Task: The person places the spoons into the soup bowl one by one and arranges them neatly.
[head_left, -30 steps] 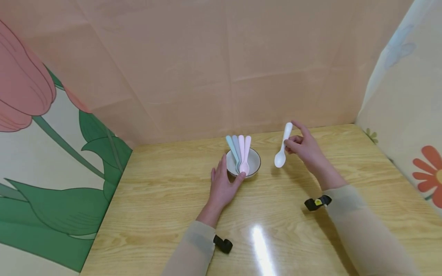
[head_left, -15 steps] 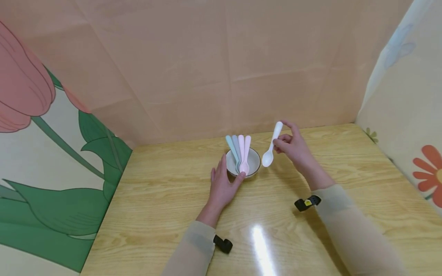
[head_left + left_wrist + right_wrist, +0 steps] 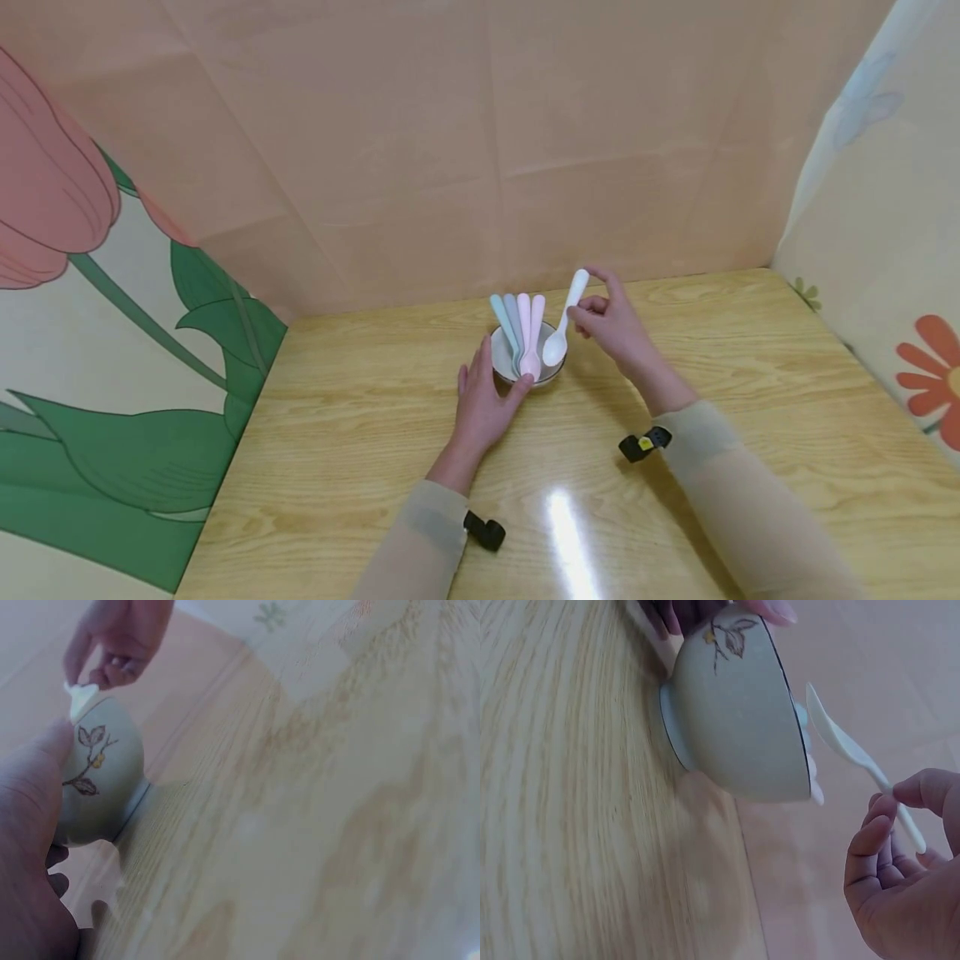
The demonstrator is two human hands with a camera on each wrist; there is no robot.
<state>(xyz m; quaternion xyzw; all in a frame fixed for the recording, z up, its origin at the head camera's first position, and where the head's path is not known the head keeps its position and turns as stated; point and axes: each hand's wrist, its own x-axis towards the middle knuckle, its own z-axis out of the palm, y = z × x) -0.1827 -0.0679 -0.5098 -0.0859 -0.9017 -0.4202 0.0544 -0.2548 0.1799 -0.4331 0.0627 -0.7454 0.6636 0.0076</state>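
Observation:
A small bowl (image 3: 501, 354) stands on the table, cream outside with a leafy twig in the right wrist view. My left hand (image 3: 480, 410) holds it by its left side, thumb at the near rim. Leaning inside are a teal spoon (image 3: 504, 317), a grey-blue spoon (image 3: 512, 310) and two pink spoons (image 3: 530, 363), handles toward the back. My right hand (image 3: 613, 332) pinches a white spoon (image 3: 556, 347) by its handle. In the right wrist view the white spoon (image 3: 847, 744) hangs above the rim, apart from the bowl (image 3: 742, 712).
The wood-grain table (image 3: 360, 467) extends around the bowl. A plain pinkish backdrop (image 3: 390, 183) rises close behind it. Printed flower panels flank both sides, a tulip (image 3: 52, 167) on the left and a red flower (image 3: 930, 375) on the right.
My right hand has moved left with the white spoon, from the right of the bowl to over its right part. The left hand and bowl have stayed put.

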